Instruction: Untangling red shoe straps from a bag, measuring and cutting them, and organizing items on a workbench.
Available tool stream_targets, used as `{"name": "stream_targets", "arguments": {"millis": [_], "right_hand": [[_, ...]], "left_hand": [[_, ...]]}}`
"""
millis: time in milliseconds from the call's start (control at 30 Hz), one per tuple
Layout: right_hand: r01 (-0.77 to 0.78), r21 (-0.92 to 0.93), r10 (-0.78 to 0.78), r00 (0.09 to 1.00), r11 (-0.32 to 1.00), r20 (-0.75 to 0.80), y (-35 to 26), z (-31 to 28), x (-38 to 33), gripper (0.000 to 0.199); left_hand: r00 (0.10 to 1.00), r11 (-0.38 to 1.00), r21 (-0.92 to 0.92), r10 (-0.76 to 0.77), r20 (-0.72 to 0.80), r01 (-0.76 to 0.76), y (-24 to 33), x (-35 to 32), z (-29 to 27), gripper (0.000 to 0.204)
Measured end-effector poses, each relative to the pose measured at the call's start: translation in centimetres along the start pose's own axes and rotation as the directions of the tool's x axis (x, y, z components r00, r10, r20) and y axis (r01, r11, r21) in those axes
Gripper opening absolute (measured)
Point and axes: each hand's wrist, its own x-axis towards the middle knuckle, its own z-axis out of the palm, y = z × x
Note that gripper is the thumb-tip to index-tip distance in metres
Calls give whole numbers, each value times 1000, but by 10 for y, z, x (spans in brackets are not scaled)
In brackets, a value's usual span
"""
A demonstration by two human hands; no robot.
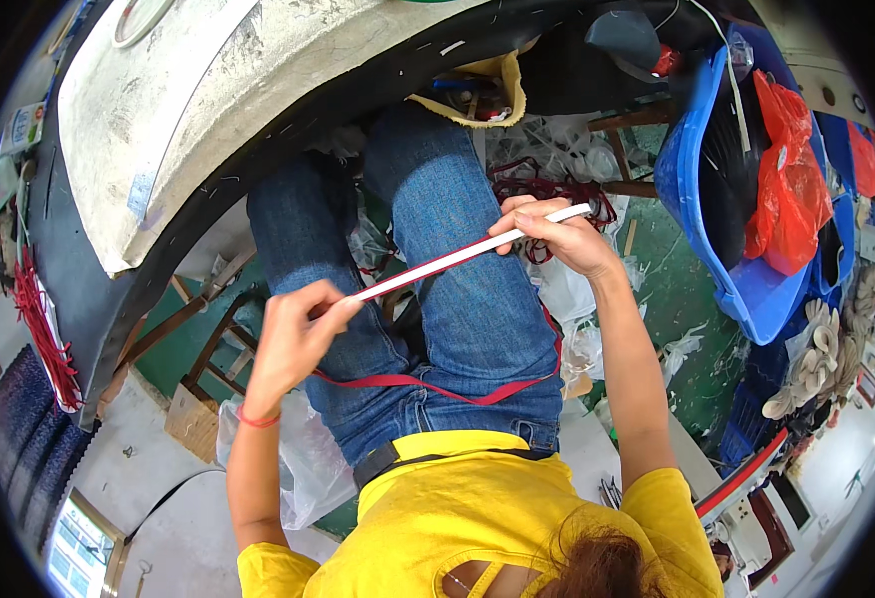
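Note:
Stretched taut above my lap is a narrow white strip with red along its edge (pixel 427 267). My left hand (pixel 303 324) pinches its lower left end. At the upper right, my right hand (pixel 557 234) grips the strip between thumb and fingers, and a short white end sticks out past them. A dark red strip (pixel 487 397) droops across my jeans near the waist; it seems to run on from the piece in my hands, but I cannot tell where they join.
A pale, stained worktop (pixel 158 120) curves along the upper left, with a bundle of red strips (pixel 46 324) beside it. On the right stands a blue bin (pixel 697 179) holding a red plastic bag (pixel 788 169). Clear plastic scraps and red cords (pixel 547 189) litter the green floor.

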Motion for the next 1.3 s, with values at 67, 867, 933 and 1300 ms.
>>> {"name": "stream_targets", "arguments": {"millis": [67, 867, 933, 1300], "right_hand": [[-12, -16, 12, 1000, 1000, 7, -1, 0, 2, 34], [-50, 33, 53, 994, 998, -90, -6, 11, -4, 29], [-59, 71, 67, 990, 996, -123, 0, 9, -1, 30], [5, 57, -6, 1000, 998, 21, -2, 1, 2, 35]], "left_hand": [[998, 999, 47, -21, -63, 24, -21, -15, -16, 22], [877, 924, 297, 337, -342, -239, 14, 15, 24, 20], [951, 930, 246, 298, -78, -271, 43, 37, 48, 28], [996, 996, 43, 78, 37, -80, 19, 21, 29, 26]]}}
